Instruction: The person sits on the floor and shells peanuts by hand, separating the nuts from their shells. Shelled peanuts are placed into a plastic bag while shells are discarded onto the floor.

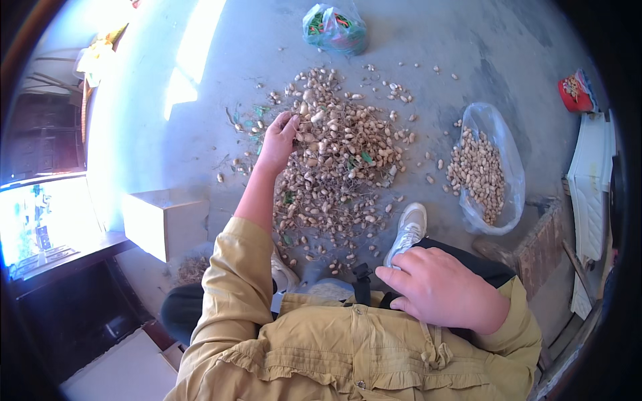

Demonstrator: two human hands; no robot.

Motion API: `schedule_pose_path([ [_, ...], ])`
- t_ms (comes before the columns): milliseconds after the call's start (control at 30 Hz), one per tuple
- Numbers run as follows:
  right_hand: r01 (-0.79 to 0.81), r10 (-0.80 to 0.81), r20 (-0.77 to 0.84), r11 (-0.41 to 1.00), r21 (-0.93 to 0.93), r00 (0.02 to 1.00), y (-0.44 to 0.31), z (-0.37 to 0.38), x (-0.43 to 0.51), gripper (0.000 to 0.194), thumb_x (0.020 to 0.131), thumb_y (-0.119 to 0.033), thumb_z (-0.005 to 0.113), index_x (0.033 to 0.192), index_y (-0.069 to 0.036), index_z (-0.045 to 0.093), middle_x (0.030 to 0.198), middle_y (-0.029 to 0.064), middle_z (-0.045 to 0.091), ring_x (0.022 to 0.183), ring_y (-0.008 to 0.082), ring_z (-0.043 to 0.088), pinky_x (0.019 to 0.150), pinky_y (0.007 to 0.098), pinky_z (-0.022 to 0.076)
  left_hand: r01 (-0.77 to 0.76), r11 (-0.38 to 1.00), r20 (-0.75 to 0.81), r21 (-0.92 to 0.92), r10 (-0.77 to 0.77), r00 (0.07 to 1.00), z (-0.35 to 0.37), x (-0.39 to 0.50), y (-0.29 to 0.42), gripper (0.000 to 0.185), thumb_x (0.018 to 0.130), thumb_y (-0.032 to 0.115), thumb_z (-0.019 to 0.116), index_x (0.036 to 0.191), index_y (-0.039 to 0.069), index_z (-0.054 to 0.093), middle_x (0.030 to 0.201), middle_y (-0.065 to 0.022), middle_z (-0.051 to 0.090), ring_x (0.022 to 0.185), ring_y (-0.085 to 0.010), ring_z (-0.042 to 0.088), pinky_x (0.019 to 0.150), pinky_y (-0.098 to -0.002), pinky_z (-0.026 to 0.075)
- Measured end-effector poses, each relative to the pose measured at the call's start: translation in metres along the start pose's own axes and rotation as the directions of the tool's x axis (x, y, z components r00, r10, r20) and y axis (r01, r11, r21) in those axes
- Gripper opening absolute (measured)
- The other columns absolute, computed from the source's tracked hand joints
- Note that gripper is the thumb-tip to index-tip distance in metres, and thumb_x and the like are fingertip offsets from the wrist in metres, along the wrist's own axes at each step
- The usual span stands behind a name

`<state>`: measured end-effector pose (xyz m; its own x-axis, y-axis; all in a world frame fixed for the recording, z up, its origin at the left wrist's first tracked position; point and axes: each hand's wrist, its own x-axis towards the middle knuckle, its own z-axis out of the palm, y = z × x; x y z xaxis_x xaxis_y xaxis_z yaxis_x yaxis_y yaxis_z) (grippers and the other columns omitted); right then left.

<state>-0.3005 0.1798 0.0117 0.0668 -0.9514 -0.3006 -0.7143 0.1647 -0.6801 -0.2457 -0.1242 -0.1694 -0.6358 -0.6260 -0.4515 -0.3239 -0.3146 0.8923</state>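
A broad heap of unshelled peanuts (331,165), tangled with dry roots and a few green leaves, spreads over the concrete floor before me. My left hand (279,141) reaches to the heap's upper left side, thumb and fingertips close together against the peanuts. Whether something is pinched between them is hidden. Above my right knee, my right hand (441,285) hangs loosely bent, thumb apart from the forefinger, and nothing shows in it. To the right, a clear plastic bag (512,175) lies with its mouth spread around loose, cleaner peanuts (479,173).
Beyond the heap stands a plastic bag of green and red peppers (335,30). A white box (165,220) is at left. At right are a brick-like block (541,245), a white padded panel (589,185) and a red container (576,94). My shoe (410,225) borders the heap.
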Motion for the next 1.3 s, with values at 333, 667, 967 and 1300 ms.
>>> schedule_pose_path([
  [333,-0.043,0.032,-0.213,0.998,-0.048,0.976,-0.005,0.013,0.018,0.035,0.073,-0.021,0.067,0.102,-0.005,0.057,0.089,0.0122,0.058,0.084,0.0294,0.057,0.073,0.0384,0.0467,-0.177,0.966,0.172,-0.191,0.211,0.962,-0.004,-0.072,0.037,0.034,0.089,0.006,0.048,0.123,0.009,0.046,0.093,0.0003,0.053,0.082,-0.0069,0.052,0.068,-0.0218,0.045],
  [667,0.078,0.397,-0.489,0.709,0.701,0.777,0.005,0.004,0.072,0.035,0.083,-0.017,0.060,0.115,-0.006,0.050,0.099,0.0063,0.054,0.086,0.0147,0.055,0.070,0.0297,0.0474,-0.262,0.916,0.332,-0.304,0.360,0.872,-0.002,-0.154,0.084,0.020,0.095,0.023,0.044,0.084,0.007,0.051,0.085,-0.0029,0.053,0.077,-0.0102,0.049,0.070,-0.0251,0.042],
  [967,0.311,0.037,-0.309,-0.072,0.948,0.950,-0.031,0.005,0.085,0.042,0.092,-0.028,0.049,0.128,-0.008,0.038,0.097,0.0030,0.055,0.090,0.0127,0.056,0.068,0.0264,0.0453,-0.460,0.872,0.517,-0.167,0.475,0.712,-0.016,-0.210,0.102,0.038,0.093,0.038,0.044,0.072,0.008,0.045,0.070,-0.0016,0.046,0.067,-0.0120,0.042,0.064,-0.0257,0.037],
  [1300,0.374,0.168,-0.671,0.721,0.583,0.722,-0.051,0.018,0.097,0.013,0.084,-0.015,0.061,0.081,-0.005,0.055,0.071,-0.0011,0.053,0.063,0.0090,0.050,0.055,0.0263,0.0420,-0.621,0.706,0.222,0.341,0.581,0.783,-0.009,-0.235,0.092,0.012,0.090,0.012,0.051,0.088,0.001,0.055,0.073,-0.0077,0.053,0.068,-0.0135,0.050,0.067,-0.0287,0.044],
])
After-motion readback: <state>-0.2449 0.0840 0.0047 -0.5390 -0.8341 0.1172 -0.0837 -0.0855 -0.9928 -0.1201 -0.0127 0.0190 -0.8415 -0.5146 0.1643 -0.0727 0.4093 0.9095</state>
